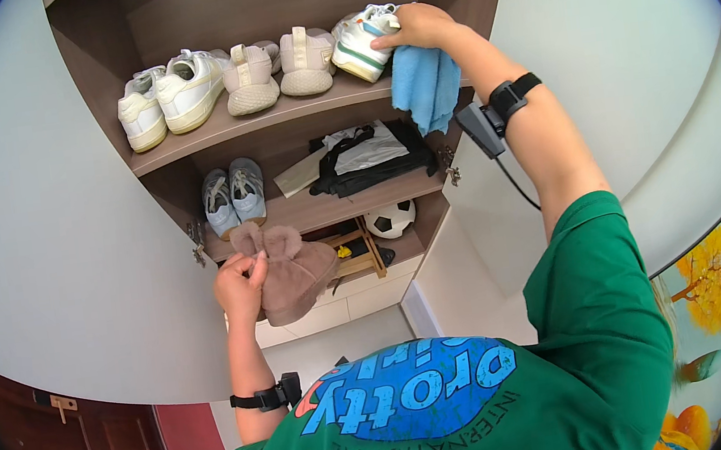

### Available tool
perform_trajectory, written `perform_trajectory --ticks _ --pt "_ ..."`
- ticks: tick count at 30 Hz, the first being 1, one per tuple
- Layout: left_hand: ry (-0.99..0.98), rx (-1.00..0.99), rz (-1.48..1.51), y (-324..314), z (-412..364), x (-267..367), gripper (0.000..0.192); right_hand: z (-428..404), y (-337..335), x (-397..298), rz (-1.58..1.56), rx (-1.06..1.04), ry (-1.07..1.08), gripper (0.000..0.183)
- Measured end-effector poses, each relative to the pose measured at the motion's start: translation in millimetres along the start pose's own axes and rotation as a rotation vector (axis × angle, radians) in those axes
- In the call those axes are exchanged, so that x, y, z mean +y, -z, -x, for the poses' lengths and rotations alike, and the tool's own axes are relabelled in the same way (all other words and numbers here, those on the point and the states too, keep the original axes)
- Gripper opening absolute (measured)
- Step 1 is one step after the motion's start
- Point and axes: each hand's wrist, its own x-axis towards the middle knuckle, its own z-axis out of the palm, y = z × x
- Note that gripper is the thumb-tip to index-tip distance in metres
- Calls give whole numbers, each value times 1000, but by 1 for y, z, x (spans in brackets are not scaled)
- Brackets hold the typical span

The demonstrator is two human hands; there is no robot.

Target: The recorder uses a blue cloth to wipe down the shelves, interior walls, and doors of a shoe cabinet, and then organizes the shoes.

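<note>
My left hand (241, 285) grips a pair of mauve-brown, fur-lined ankle boots (299, 276) by their fluffy tops, in front of the lower shelves. On the upper shelf my right hand (420, 25) has its thumb against the heel of a white sneaker (365, 45) with a green stripe. That sneaker sits tilted at the right end of the row. Below the same hand a light blue cloth (426, 85) drapes over the shelf edge; whether the fingers also hold it is hidden. Left of the sneaker stand beige knit sneakers (305, 63) and white leather sneakers (192, 87).
Light blue sneakers (233, 193) and folded black and white items (369, 156) occupy the middle shelf (286, 224). Beneath are a soccer ball (391, 219) and a wooden frame (374, 250). Open cabinet doors (77, 226) flank both sides, with metal hinges (451, 166) near the shelves.
</note>
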Motion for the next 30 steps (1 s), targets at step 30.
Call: perform_trajectory --ticks 30 --pt "226 -167 -236 9 99 -68 38 30 -85 49 -524 295 4 32"
